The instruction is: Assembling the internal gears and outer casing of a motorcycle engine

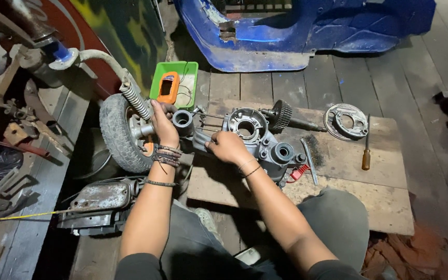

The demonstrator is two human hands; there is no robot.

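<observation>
Dark plank floor; engine case (pixel 257 136) lies left-right on board (pixel 385 197). Right hand (pixel 228 147) closed on its left end, left hand (pixel 164 127) grips wheel hub (pixel 146 130) w/ fingers curled.

A single view, from a camera worn on the person's head; it looks steeply down and forward over the knees onto a wooden board (pixel 369 202) lying on a plank floor (pixel 348 83); it sits close, the forearms running up from the bottom edge to the left hand (pixel 164 127) and right hand (pixel 228 148) near the board's left edge; the board's far edge lies across mid-frame; no second view shares the scene.
</observation>
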